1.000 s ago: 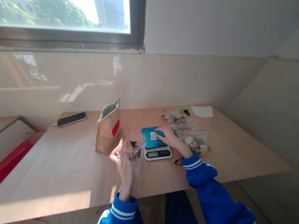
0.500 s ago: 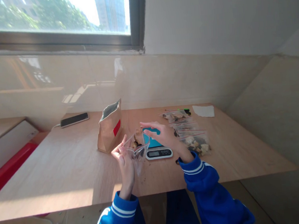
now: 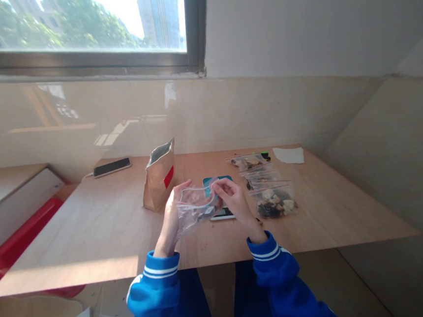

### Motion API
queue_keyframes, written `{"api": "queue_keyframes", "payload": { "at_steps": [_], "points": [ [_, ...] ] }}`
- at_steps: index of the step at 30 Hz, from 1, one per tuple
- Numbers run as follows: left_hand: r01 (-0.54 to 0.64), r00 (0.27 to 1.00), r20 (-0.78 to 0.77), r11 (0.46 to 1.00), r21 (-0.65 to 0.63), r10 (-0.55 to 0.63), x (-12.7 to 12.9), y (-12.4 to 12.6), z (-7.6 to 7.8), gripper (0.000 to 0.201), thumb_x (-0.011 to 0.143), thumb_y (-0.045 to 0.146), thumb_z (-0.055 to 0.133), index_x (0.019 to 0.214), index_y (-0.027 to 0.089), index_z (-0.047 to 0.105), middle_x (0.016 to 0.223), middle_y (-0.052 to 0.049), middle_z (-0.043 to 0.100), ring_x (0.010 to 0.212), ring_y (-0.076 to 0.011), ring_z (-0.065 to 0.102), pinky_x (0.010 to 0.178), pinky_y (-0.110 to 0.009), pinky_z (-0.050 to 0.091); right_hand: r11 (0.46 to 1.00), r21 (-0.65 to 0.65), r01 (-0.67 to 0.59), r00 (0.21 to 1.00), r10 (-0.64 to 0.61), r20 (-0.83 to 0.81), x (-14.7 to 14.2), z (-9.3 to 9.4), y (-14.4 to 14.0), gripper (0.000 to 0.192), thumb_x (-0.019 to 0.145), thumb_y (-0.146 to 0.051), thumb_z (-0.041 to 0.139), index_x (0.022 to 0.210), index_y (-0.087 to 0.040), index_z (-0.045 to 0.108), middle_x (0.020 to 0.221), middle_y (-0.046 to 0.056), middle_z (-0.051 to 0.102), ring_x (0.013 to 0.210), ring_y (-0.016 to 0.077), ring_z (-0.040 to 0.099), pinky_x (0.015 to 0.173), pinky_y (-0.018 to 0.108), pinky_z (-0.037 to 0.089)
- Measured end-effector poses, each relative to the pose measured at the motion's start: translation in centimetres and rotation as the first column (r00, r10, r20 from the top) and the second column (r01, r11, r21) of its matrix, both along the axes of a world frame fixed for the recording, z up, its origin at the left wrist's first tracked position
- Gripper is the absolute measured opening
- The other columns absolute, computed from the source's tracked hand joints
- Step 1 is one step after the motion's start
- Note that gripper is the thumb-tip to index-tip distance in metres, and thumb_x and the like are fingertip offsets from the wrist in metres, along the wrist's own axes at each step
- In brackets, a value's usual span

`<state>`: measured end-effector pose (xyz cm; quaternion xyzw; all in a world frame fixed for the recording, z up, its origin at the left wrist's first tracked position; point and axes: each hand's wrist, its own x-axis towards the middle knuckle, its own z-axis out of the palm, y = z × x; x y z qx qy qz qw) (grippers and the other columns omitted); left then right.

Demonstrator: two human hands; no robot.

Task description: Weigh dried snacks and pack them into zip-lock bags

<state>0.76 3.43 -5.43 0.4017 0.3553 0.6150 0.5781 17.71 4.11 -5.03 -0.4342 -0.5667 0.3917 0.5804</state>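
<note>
Both my hands hold a small clear zip bag with a few dark and pale pieces in it, above the wooden table. My left hand grips its left side and my right hand pinches its right top edge. Behind the bag lies a small digital scale with a teal platform, partly hidden by my hands. An open brown paper pouch with a red label stands just left of the scale.
Several filled zip bags lie right of the scale, more bags behind them. A white paper rests at the far right corner, a phone at the far left. A red seat stands left of the table.
My right hand left the scale and came over to the bag, taking hold of its right top edge. The bag now hangs between both hands, in front of the scale.
</note>
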Motion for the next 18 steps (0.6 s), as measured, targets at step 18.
{"api": "queue_keyframes", "payload": {
  "at_steps": [18],
  "points": [
    [-0.343,0.878,-0.294,0.925,0.160,0.377,2.0,-3.7,-0.1,0.021,0.083,0.040,0.063,0.085,0.019,0.062,0.083,-0.003,0.071,0.083,-0.0181,0.067,0.079,-0.030,0.050,0.797,0.025,0.603,0.797,-0.601,-0.060,-2.6,-2.6,-4.6,0.037,0.090,-0.052,0.049,0.087,-0.018,0.063,0.073,0.005,0.067,0.066,0.0182,0.063,0.065,0.031,0.050]
  ]
}}
